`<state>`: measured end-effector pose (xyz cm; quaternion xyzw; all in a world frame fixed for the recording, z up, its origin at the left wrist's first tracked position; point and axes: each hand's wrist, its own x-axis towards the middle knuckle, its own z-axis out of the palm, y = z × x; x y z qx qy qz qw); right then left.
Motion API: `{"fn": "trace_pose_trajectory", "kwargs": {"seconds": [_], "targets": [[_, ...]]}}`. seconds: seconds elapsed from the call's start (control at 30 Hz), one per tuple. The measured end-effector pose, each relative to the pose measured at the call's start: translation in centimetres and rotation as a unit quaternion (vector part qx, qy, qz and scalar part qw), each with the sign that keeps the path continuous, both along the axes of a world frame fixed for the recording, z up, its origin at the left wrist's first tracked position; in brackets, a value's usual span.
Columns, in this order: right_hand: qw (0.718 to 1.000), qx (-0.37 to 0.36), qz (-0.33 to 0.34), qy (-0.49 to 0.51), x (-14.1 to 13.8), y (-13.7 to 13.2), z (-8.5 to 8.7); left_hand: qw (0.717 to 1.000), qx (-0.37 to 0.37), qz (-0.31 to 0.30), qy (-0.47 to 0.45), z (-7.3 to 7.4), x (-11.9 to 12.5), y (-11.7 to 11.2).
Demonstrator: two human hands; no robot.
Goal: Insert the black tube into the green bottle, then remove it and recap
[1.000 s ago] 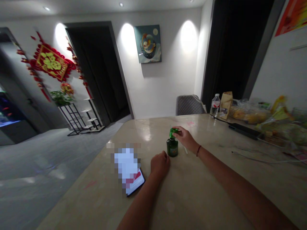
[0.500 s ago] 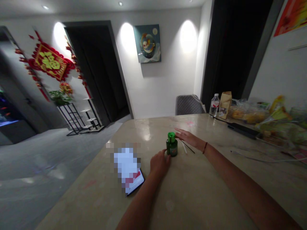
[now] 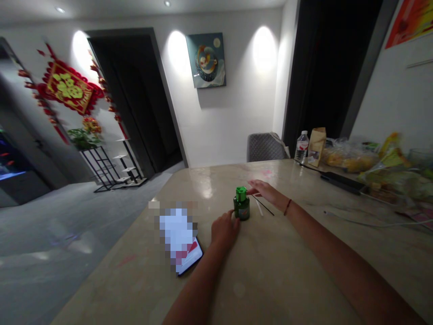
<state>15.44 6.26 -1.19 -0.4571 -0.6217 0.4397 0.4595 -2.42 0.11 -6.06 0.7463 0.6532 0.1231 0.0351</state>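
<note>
A small dark green glass bottle (image 3: 241, 209) with a bright green cap (image 3: 241, 193) stands upright on the table. My left hand (image 3: 224, 229) is closed against the bottle's lower left side, thumb in front. Beside the cap, on its right, my right hand (image 3: 266, 191) is stretched out with its fingers extended and holds nothing. I cannot tell whether its fingertips touch the cap. Under and beside that hand lie a thin dark stick (image 3: 265, 206) and a short white stick (image 3: 259, 207).
A phone (image 3: 190, 261), partly blurred, lies on the marble-like table (image 3: 270, 271) left of my left arm. On the right are a white cable (image 3: 365, 219), a black device (image 3: 342, 183), a water bottle (image 3: 302, 148), a paper bag (image 3: 317, 146) and plastic bags of food (image 3: 352, 155).
My right hand's fingers have shifted slightly beside the cap. My left hand and the bottle keep their places; the whole view has moved a little.
</note>
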Motion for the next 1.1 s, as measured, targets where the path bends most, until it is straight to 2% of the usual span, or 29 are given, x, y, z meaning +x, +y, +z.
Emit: {"fn": "trace_pose_trajectory", "kwargs": {"seconds": [0.13, 0.33, 0.5, 0.73, 0.87, 1.1], "targets": [[0.999, 0.023, -0.047, 0.013, 0.4, 0.7, -0.2, 1.0, 0.003, 0.002, 0.0, 0.0, -0.1, 0.1], [1.0, 0.026, 0.001, -0.01, 0.2, 0.4, -0.3, 1.0, -0.005, 0.0, -0.002, 0.0, -0.1, 0.1], [1.0, -0.004, -0.014, -0.019, 0.2, 0.9, -1.0, 1.0, -0.01, 0.001, -0.005, 0.2, 0.0, 0.0], [0.991, 0.061, 0.11, 0.035, -1.0, 1.0, -2.5, 1.0, 0.004, -0.004, -0.011, -0.1, -0.1, 0.0], [0.991, 0.092, 0.094, 0.002, -1.2, 0.9, -3.1, 1.0, 0.007, -0.003, -0.003, -0.2, -0.1, 0.0], [0.994, 0.089, 0.066, -0.014, -1.0, 0.8, -3.2, 0.999, 0.029, -0.012, -0.006, -0.4, -0.2, 0.1]]}}
